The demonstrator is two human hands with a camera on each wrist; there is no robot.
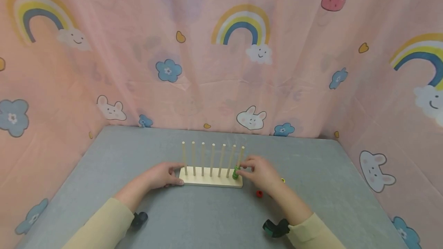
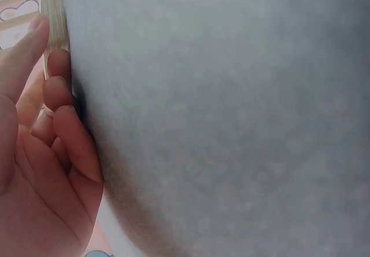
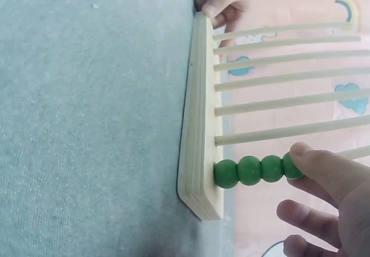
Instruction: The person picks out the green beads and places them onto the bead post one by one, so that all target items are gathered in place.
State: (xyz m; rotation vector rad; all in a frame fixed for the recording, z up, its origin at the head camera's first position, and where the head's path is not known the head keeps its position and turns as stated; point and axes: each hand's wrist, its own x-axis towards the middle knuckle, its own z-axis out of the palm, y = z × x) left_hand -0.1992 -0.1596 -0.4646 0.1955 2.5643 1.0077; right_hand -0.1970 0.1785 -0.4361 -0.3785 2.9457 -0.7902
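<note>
A pale wooden peg stand (image 1: 207, 181) lies on the table, with several upright pegs (image 1: 212, 160) in a row along its base. My left hand (image 1: 162, 175) grips the base's left end between thumb and fingers. On the rightmost peg sits a stack of several green beads (image 3: 249, 170), the lowest against the base. With thumb and fingertip, my right hand (image 1: 262, 172) pinches the top bead of that stack; its other fingers (image 3: 312, 222) are spread to the side. The other pegs carry no beads. In the left wrist view, only the edge of the base (image 2: 54, 14) shows.
A red bead (image 1: 259, 194) lies on the grey table (image 1: 214, 218) right of the stand. Partly hidden behind the right forearm is a yellow bead (image 1: 283, 180). Black devices (image 1: 275, 228) are at both wrists. A pink patterned curtain (image 1: 207, 99) surrounds the table.
</note>
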